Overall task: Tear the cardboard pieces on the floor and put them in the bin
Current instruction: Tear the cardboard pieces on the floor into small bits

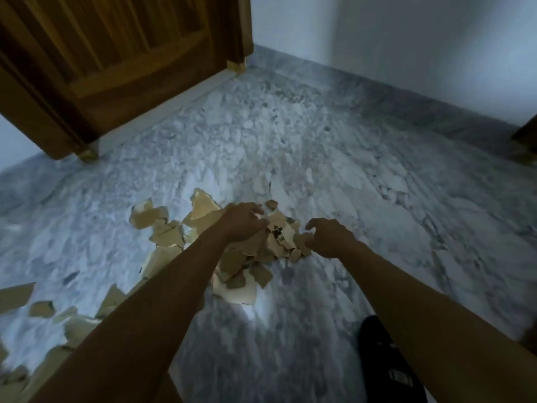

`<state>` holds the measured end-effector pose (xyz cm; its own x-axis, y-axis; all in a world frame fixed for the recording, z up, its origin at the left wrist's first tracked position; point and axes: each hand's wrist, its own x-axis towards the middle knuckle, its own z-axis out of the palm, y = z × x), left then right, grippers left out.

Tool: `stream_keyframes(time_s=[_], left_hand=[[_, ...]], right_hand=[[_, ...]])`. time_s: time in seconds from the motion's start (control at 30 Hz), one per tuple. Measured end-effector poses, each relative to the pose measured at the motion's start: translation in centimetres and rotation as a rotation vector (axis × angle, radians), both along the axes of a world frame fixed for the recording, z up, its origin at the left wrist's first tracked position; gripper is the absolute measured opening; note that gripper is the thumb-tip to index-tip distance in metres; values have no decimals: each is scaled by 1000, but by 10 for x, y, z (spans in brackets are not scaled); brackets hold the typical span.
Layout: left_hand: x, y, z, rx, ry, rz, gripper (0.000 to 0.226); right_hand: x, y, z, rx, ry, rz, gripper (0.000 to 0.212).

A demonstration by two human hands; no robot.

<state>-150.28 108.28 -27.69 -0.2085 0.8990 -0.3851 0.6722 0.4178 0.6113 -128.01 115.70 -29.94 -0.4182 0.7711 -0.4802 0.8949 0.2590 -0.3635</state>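
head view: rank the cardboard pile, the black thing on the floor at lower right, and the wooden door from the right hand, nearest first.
1. cardboard pile: just left of the right hand, whose fingertips are at its edge.
2. black object: on the floor, back toward the person, lower right.
3. wooden door: farthest, across the floor at upper left.

Dim, cool bluish cast overall. Brightest spot: soft glare on floor (255, 311) at lower centre, just below cardboard scraps (238, 257). Door (116, 68) at upper left dark, grain muddy. Wall (421, 39) at upper right pale, even, greyer toward corner. Forearms (162, 286) dark, little shading. Whole frame soft; scraps at lower left and right edge smeared by motion blur. Wide-angle bending curves skirting line (377, 80); corners darken.
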Motion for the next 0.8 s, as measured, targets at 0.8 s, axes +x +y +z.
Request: stream_keyframes(time_s=[0.8], left_hand=[[71,75,-194,125,40,697,73]], right_hand=[[-7,95,-198,-31,99,181,17]])
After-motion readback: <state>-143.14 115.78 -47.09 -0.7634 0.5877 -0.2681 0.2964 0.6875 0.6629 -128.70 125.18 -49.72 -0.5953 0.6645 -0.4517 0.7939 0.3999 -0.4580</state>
